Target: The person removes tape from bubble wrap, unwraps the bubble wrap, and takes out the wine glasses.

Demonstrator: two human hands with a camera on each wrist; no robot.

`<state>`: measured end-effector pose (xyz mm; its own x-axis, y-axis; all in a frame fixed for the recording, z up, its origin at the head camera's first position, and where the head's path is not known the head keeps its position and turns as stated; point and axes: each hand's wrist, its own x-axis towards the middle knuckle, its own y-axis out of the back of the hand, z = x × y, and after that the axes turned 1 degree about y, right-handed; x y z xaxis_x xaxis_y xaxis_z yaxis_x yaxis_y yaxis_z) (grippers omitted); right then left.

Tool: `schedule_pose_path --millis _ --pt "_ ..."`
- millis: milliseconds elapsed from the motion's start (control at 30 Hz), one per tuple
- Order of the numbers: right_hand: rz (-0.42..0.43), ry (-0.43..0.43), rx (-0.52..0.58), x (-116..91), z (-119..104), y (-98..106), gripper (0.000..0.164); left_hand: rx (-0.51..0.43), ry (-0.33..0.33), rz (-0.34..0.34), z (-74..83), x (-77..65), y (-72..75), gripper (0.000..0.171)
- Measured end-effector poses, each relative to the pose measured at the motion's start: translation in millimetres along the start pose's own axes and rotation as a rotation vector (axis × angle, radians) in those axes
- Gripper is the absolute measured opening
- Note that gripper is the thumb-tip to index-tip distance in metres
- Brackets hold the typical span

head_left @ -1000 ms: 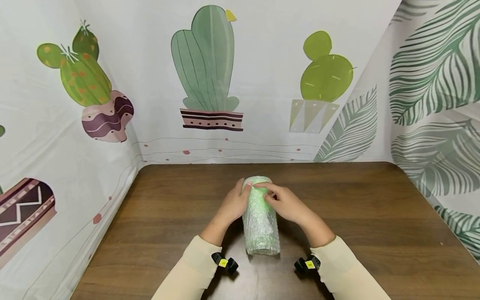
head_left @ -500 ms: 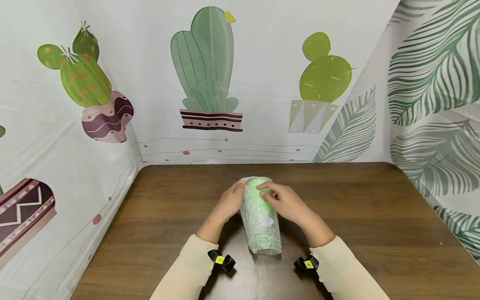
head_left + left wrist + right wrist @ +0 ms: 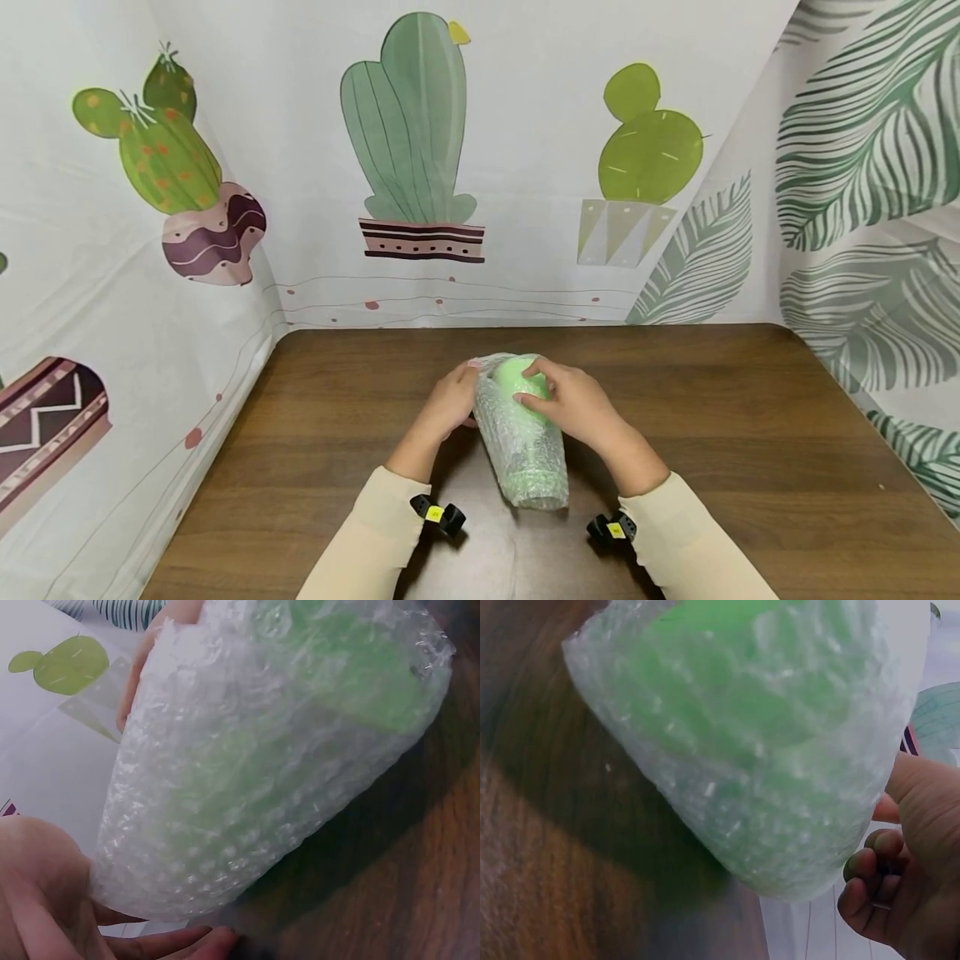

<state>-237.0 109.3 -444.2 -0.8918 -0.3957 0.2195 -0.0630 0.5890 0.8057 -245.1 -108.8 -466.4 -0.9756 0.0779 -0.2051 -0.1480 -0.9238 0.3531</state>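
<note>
A green cylinder (image 3: 513, 379) wrapped in clear bubble wrap (image 3: 521, 450) lies on the table, one end toward the person. At its far left edge my left hand (image 3: 448, 406) pinches the wrap, which stands away from the brighter green surface there. My right hand (image 3: 581, 406) holds the upper right of the cylinder, thumb and index finger spread on the green. In the left wrist view the bubble wrap (image 3: 225, 772) covers most of the frame, beside the hand (image 3: 41, 877). The right wrist view shows the other fingers of my right hand (image 3: 922, 862) curled in.
The brown wooden table (image 3: 750, 450) extends around the bundle. A white backdrop (image 3: 525, 167) printed with cacti and leaves rises behind and at both sides. Each cream sleeve carries a black wrist camera, one at the left (image 3: 438, 515) and one at the right (image 3: 611, 528).
The left hand has moved left with the wrap edge, baring more green. The bundle's near end has shifted slightly right. The right thumb and index finger have spread apart.
</note>
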Motion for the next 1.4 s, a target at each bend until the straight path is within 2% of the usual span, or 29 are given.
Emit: schedule_pose_path --millis 367,700,933,1133,1233,1400 --pt "-0.06 -0.027 0.02 -1 0 9 0.032 0.037 0.037 0.016 -7.7 4.8 7.1 0.054" --pt "-0.114 -0.036 0.13 -2 2 8 0.034 0.102 -0.021 0.053 -6.0 5.8 17.8 0.027" --pt "-0.142 -0.025 0.173 -1 3 8 0.036 0.102 -0.024 0.072 -2.8 7.5 23.8 0.026" --pt "-0.099 0.05 0.113 -2 -2 1 0.042 0.215 -0.033 0.108 5.8 1.0 22.4 0.031" --pt "-0.082 0.119 0.087 -3 -4 -4 0.034 0.281 -0.069 0.137 12.1 -3.0 21.7 0.029" --pt "-0.082 0.193 0.064 -5 -8 -7 0.021 0.378 -0.205 0.241 15.1 -4.6 20.2 0.02"
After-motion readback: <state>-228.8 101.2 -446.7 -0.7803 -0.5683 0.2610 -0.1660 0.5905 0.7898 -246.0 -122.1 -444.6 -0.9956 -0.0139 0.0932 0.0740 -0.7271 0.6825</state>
